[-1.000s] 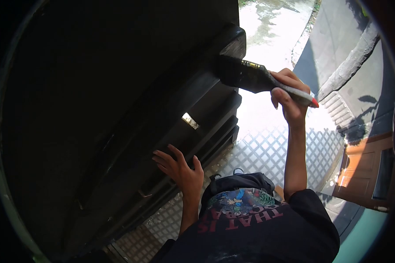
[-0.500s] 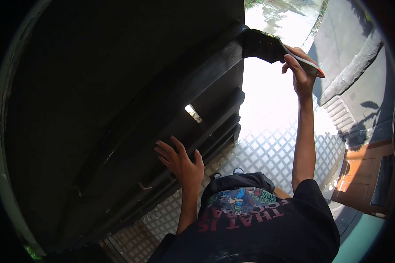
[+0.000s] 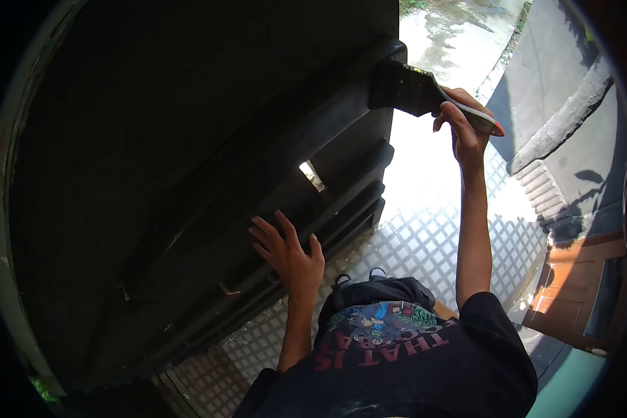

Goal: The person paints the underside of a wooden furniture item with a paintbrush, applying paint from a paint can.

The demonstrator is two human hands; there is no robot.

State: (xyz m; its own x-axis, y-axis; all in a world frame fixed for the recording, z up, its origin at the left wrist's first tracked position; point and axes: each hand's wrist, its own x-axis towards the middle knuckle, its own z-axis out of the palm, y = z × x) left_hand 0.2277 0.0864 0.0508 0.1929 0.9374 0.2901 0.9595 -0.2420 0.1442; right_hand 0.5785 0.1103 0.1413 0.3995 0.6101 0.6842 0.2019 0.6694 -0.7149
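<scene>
My right hand (image 3: 469,129) grips a wide paintbrush (image 3: 416,90) by its pale, red-tipped handle. The brush's dark head lies against the raised rail of a large black gate panel (image 3: 341,104), close to the panel's outer edge. Fingers spread, my left hand (image 3: 292,254) is at the lower part of the same panel, beside its dark slats. Whether those fingertips press on the surface is hard to tell in the shade.
A checkered tile floor (image 3: 439,230) lies below, under my feet. To the right are a grey wall (image 3: 571,125) and a brown wooden door (image 3: 571,289). Bright sunlit ground (image 3: 453,35) shows past the panel's edge. A small gap (image 3: 312,176) pierces the panel.
My right hand and the paintbrush have shifted left and slightly down, so the brush head lies further in on the rail. My left hand stays nearly in place.
</scene>
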